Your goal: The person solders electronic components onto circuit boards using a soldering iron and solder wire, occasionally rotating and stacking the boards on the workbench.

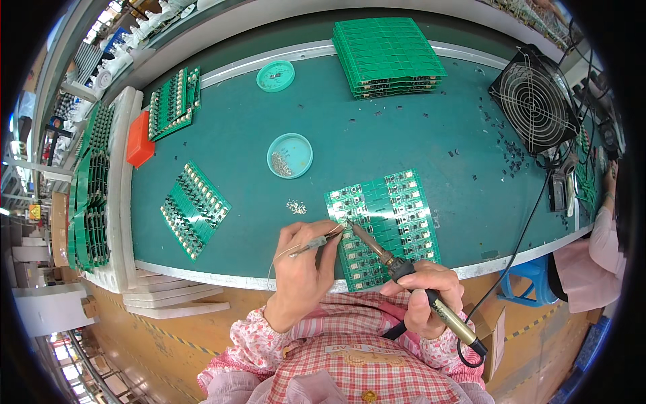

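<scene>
both hands grip tools over the green circuit panel (383,222): left hand (303,266) solder wire (306,246), right hand (422,289) soldering iron (404,273).

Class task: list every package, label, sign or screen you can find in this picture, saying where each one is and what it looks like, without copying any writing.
Sign: far left edge, beyond the workbench; small, yellow, roughly square.
Box: left part of the green bench, beside the white trays; orange-red, rectangular, plain.
Cardboard box: on the floor below the bench, right of the right hand; brown, open flap.
No screens show.
</scene>
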`<state>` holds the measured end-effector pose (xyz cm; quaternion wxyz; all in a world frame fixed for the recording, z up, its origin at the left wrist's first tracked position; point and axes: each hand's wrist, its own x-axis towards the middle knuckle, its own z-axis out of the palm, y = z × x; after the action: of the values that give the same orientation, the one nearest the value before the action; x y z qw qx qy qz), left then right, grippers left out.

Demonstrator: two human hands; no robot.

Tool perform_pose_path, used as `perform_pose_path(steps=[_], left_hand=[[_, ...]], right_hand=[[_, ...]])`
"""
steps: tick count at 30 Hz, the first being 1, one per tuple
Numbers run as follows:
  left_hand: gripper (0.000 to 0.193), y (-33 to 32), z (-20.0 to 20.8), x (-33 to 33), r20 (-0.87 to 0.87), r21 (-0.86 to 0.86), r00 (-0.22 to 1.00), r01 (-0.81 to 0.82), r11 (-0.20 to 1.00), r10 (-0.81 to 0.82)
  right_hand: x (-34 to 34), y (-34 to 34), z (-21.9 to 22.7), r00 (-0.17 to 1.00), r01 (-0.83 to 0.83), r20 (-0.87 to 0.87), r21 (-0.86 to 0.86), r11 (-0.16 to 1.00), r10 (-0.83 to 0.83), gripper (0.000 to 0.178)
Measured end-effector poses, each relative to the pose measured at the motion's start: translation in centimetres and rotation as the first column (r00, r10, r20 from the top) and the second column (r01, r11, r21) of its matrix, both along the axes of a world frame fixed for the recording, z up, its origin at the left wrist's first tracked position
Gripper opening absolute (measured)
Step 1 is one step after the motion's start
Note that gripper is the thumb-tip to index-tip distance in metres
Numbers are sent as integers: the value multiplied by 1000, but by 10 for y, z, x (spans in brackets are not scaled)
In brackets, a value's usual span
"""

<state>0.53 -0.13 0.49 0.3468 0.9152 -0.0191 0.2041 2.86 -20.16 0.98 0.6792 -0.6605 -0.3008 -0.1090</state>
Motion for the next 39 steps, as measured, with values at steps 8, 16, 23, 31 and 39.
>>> perform_pose_path(steps=[8,16,23,31,39], left_hand=[[24,0,0,1,27,-3,1000,6,1000,-5],[22,1,0,-1,6,12,1000,10,1000,-10],[21,1,1,0,-4,-6,1000,7,1000,-7],[21,0,-1,0,8,-9,1000,2,1000,-2],[23,1,-1,0,9,-2,1000,8,1000,-8]], right_hand=[[1,1,0,1000,-10,7,1,1000,10,16],[-2,1,-4,997,46,-67,-11,999,-46,9],[-1,-1,-6,981,66,-170,-185,981,-98,7],[-1,3,-4,963,46,-253,-200,979,-97,8],[1,1,3,989,-12,-145,-275,961,-29,10]])
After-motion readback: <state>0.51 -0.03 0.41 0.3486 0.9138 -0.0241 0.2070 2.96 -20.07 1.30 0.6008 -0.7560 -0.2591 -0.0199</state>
